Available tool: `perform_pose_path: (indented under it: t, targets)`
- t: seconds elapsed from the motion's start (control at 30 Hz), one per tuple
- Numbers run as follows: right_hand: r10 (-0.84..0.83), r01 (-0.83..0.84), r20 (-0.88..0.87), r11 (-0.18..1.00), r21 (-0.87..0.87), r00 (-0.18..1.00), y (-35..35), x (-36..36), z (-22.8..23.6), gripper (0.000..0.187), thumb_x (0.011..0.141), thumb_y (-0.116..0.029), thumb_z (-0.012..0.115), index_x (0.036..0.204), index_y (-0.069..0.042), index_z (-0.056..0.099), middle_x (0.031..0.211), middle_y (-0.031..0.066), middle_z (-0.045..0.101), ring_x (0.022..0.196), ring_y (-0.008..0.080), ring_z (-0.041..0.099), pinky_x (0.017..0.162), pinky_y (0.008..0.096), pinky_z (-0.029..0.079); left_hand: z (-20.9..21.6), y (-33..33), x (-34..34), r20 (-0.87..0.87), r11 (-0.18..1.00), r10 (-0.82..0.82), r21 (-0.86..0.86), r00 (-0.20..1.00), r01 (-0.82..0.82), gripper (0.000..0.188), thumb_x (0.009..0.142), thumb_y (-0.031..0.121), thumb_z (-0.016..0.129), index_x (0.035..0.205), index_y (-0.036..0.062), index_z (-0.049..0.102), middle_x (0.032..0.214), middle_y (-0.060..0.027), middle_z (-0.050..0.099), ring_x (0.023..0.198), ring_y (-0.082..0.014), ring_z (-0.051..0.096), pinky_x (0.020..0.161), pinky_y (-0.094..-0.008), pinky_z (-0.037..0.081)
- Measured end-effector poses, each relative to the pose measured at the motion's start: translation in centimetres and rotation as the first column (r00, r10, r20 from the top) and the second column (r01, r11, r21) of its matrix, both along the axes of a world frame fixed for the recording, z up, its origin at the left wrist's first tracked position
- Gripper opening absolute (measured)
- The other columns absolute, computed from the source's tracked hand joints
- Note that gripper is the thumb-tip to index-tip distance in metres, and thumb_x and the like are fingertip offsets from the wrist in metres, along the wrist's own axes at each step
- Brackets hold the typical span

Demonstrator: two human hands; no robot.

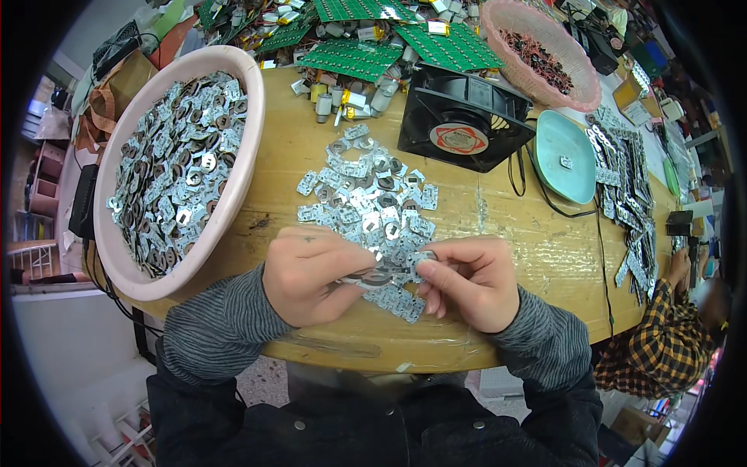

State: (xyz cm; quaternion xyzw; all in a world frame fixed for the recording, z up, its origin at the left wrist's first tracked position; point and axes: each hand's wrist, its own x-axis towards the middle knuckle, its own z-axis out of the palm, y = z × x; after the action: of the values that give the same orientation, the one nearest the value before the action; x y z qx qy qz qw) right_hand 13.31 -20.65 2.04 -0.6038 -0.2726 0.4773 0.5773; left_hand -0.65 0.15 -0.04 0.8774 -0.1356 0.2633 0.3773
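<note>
Near the table's front edge, my left hand [315, 274] is closed, pinching a small part with a dark round piece [377, 277]. Close beside it, my right hand [473, 282] grips a small silvery metal plate [420, 263] between thumb and forefinger. The two held parts are nearly together; I cannot tell whether they touch. Just beyond the hands spreads a loose pile of small silvery plates [358, 191], some with round dark discs. A few more linked plates [398, 303] lie below the fingers.
A large pink basin [253, 117] of similar parts stands left. Ahead is a black fan [467, 109]; right of it, a turquoise tray [556, 128]. Behind lie green circuit boards [350, 61] and a pink basket [498, 15]. Metal strips [626, 194] are stacked right, near another person's checked sleeve [654, 346].
</note>
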Motion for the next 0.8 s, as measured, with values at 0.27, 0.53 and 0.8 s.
perform_pose_path:
  t: [0.27,0.53,0.8]
  targets:
    - [0.04,-0.05,0.298,0.998,0.025,0.954,0.1,-0.2,0.0,0.015,0.097,-0.003,0.062,0.097,0.01,0.07,0.073,0.0088,0.07,0.059,0.0093,0.066,0.053,0.0224,0.054,0.8,0.0,-0.3,0.057,0.978,-0.027,0.207,0.998,0.015,0.032,0.059,0.001,0.075,0.091,0.0007,0.069,0.074,-0.0079,0.067,0.055,-0.023,0.061,0.051,-0.033,0.045]
    - [0.04,-0.042,0.22,0.999,0.005,0.975,0.1,-0.2,-0.1,0.015,0.097,-0.002,0.061,0.097,0.01,0.07,0.071,0.0082,0.069,0.058,0.0092,0.065,0.052,0.0221,0.053,1.0,0.1,-0.5,0.076,0.962,-0.064,0.269,0.995,0.041,0.039,0.053,0.006,0.072,0.091,-0.001,0.067,0.08,-0.0074,0.068,0.058,-0.0184,0.062,0.05,-0.0311,0.045]
    - [0.013,-0.022,0.222,0.999,0.039,0.975,0.2,-0.3,-0.1,0.016,0.097,-0.004,0.062,0.095,0.009,0.071,0.071,0.0088,0.068,0.056,0.0094,0.064,0.049,0.023,0.049,0.8,0.3,-0.5,0.153,0.939,-0.122,0.339,0.981,0.064,0.035,0.057,0.006,0.072,0.09,-0.0025,0.068,0.079,-0.0097,0.069,0.056,-0.0179,0.063,0.049,-0.0297,0.047]
